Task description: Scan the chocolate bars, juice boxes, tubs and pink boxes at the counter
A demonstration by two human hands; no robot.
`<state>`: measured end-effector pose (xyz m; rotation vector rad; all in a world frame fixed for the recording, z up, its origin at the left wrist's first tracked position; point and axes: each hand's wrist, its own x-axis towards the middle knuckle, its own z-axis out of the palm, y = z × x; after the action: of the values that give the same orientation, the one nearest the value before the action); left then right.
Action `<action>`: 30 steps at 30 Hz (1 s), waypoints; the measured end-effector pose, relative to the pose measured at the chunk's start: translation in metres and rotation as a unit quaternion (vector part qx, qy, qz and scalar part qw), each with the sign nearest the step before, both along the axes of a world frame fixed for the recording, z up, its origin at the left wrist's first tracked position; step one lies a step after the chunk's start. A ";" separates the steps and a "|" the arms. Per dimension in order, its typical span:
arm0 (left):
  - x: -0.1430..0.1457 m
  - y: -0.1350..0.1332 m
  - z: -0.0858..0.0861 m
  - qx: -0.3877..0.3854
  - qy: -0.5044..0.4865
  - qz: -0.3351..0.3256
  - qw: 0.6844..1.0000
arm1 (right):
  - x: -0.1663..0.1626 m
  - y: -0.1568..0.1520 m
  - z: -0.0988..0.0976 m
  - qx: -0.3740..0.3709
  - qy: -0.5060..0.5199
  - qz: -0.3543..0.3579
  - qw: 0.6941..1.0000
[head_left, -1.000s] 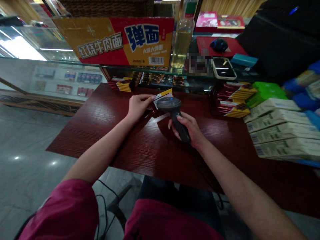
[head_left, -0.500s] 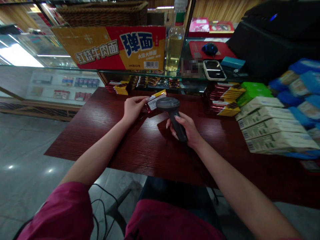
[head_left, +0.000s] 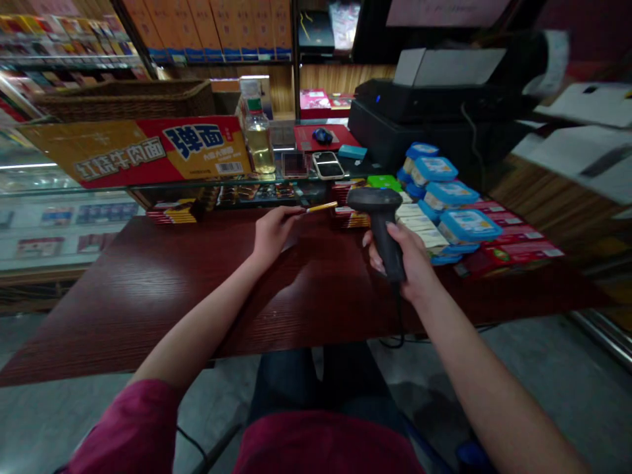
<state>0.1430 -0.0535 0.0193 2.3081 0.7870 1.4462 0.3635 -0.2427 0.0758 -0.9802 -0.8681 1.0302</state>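
The scanner (head_left: 386, 243) looks matt plastic, the tabletop (head_left: 153, 289) glossy grained wood.

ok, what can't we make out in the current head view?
All in the head view:
Faces of the thin packet in the left grip: turned nearly edge-on.
Trigger of the scanner: hidden by the right grip.
Part of the red-and-yellow packs: behind the scanner.
Pixelated patch beside the phone: contents obscured.
Upper-left shelf goods: blurred, edge-cut.

Red boxes (head_left: 528, 251) line the tabletop (head_left: 148, 283) at its right edge, beside blue-lidded tubs (head_left: 469, 226); a beef-noodle carton (head_left: 162, 153), bottle (head_left: 259, 146) and smartphone (head_left: 328, 166) occupy the front edge of the glass counter (head_left: 307, 180).
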 end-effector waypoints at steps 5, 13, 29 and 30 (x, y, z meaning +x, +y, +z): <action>0.078 -0.004 -0.012 0.105 0.118 -0.021 0.987 | 0.043 -0.034 0.011 -0.011 -0.009 -0.074 0.997; 0.115 0.010 -0.039 0.083 0.165 -0.044 0.982 | 0.078 -0.049 -0.004 -0.029 0.006 -0.100 0.995; -0.129 0.072 -0.018 0.033 0.136 0.243 0.960 | -0.026 0.048 -0.014 -0.032 0.026 0.072 0.997; -0.157 0.078 -0.016 0.017 0.145 0.278 0.949 | -0.038 0.059 -0.017 -0.038 0.029 0.085 0.995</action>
<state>-0.0136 0.0244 0.0033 2.4756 1.6132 1.3276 0.3253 -0.1838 0.0587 -0.9467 -0.8817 1.2379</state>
